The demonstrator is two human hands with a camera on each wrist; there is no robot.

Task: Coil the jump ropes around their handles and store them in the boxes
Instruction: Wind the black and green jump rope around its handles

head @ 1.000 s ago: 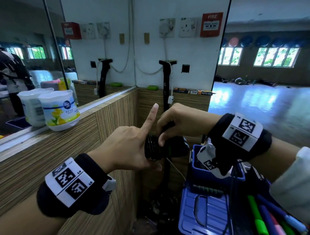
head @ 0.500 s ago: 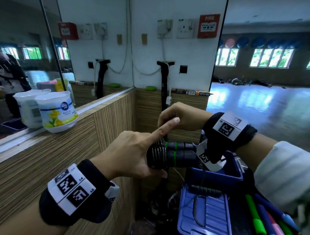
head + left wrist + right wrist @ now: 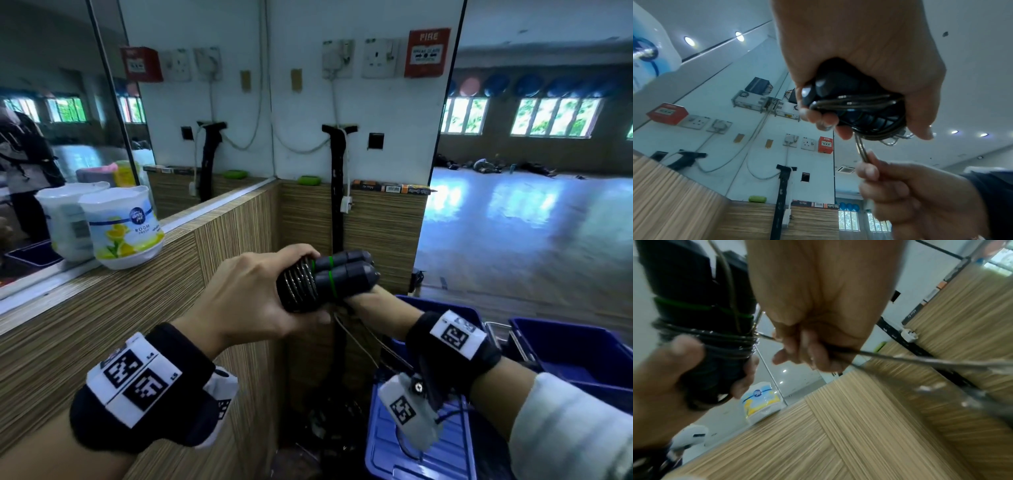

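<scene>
Two black jump rope handles (image 3: 339, 274) with green rings lie side by side, held level in front of me. Several turns of thin wire rope (image 3: 301, 281) circle them near my left hand (image 3: 260, 294), which grips the bundle (image 3: 851, 104). Just under the handles my right hand (image 3: 373, 308) pinches the loose rope (image 3: 861, 151), which runs taut from the coil (image 3: 711, 339) through its fingers (image 3: 807, 350) and off to the right. An open blue box (image 3: 589, 349) sits at lower right, behind my right wrist.
A blue box lid (image 3: 418, 452) lies below my right wrist. A wood-panelled ledge (image 3: 102, 291) runs along the left and carries an air-freshener tub (image 3: 123, 229) by a mirror. A black pole (image 3: 337, 192) stands in the corner. Wall sockets and a fire alarm (image 3: 426, 53) are above.
My left forefinger, pointing up before, has curled onto the bundle. My right hand has swung from above the handles to below them, carrying the rope round. The handles now point right.
</scene>
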